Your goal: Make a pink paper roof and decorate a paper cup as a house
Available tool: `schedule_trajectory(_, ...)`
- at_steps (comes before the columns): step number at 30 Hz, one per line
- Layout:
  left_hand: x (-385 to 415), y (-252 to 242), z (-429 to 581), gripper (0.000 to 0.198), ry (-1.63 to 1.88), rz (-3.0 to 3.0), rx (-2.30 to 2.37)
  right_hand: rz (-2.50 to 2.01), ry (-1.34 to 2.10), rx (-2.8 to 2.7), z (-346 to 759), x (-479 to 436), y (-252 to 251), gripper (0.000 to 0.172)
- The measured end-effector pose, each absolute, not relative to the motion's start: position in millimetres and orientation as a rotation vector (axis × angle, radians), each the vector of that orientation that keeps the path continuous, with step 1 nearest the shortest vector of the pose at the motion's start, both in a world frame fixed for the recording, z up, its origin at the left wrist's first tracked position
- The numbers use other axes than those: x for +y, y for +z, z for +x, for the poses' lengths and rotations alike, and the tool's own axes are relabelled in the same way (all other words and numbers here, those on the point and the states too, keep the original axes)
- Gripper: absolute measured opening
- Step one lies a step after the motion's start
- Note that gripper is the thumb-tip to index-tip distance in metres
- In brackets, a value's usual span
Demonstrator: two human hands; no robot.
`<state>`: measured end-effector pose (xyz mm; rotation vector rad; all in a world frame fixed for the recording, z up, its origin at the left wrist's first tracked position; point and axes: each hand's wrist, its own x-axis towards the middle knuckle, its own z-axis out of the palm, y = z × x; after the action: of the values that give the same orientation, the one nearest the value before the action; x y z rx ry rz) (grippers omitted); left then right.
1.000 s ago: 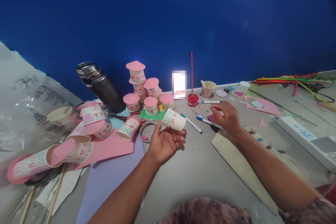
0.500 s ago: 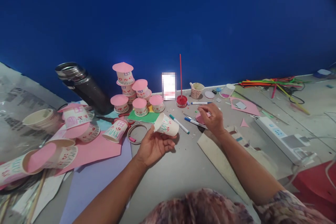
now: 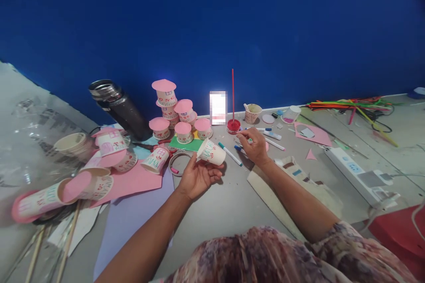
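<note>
My left hand (image 3: 195, 181) holds a paper cup (image 3: 213, 152) tilted on its side, with green and red drawings on it. A teal-capped marker (image 3: 230, 154) lies just right of the cup. My right hand (image 3: 255, 145) hovers over several markers with thumb and fingertips pinched together; what is between them, if anything, I cannot make out. Close behind its fingertips stands a small red pot (image 3: 233, 127) with a red stick (image 3: 233, 93) upright in it. A blue-capped marker (image 3: 241, 150) and a pink disc are partly hidden by that hand.
Pink-roofed paper cups (image 3: 166, 97) are stacked at the back left, beside a black flask (image 3: 121, 110). More decorated cups lie on pink paper (image 3: 142, 185). A tape roll (image 3: 181, 163), scissors, a cloth (image 3: 299, 185) and a power strip (image 3: 353, 172) are also on the table.
My right hand has moved left, toward the red pot, uncovering markers to its right. My left hand still holds the cup, nearly in place. The view has shifted slightly left.
</note>
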<state>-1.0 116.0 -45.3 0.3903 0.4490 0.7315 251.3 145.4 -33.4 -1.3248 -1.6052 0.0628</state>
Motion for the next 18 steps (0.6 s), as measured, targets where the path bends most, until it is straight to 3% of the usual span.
schedule_trajectory(7, 111, -46, 3, 0.047, 0.903, 0.51, 0.534, -1.344, 0.403, -1.773, 264, 139, -14, 0.017)
schedule_trajectory(14, 103, -39, 11, 0.085, 1.099, 0.811, 0.742, -1.4, 0.496, -1.841, 279, 115, 4, 0.019)
schedule_trajectory(16, 101, -40, 12, 0.087, 1.116, 0.946, 0.825, -1.376, 0.506, -1.909, 280, 106, 2, 0.037)
schedule_trajectory(18, 98, -39, 12, 0.081, 1.113, 1.098, 0.898, -1.296, 0.492, -2.038, 281, 98, -1, 0.071)
